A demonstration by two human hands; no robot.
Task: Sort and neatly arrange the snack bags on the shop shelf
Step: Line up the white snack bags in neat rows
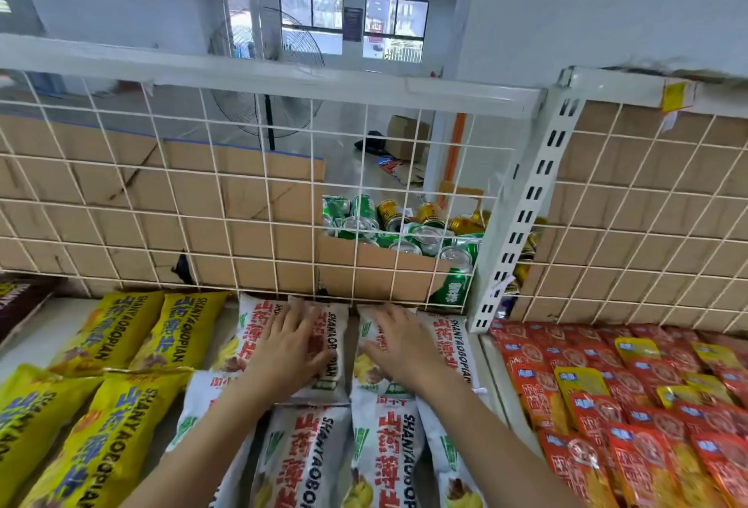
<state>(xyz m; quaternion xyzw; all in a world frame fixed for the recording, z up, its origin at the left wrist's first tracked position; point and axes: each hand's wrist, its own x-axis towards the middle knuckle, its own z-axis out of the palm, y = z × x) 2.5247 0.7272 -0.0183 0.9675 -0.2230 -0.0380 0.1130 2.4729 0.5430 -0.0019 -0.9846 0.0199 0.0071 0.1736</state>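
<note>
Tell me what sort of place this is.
Probably a small shop or stockroom: snack bags laid in rows on a white shelf, a wire grid back, and a box of drink cans behind it.

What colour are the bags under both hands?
White bags with red lettering, seen in the head view.

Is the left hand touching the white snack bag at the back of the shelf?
Touching: the head view shows the left hand flat on the white snack bag.

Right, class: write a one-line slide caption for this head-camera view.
Both hands, left and right, press flat on white plastic snack bags between yellow plastic snack bags and red packets.
</note>
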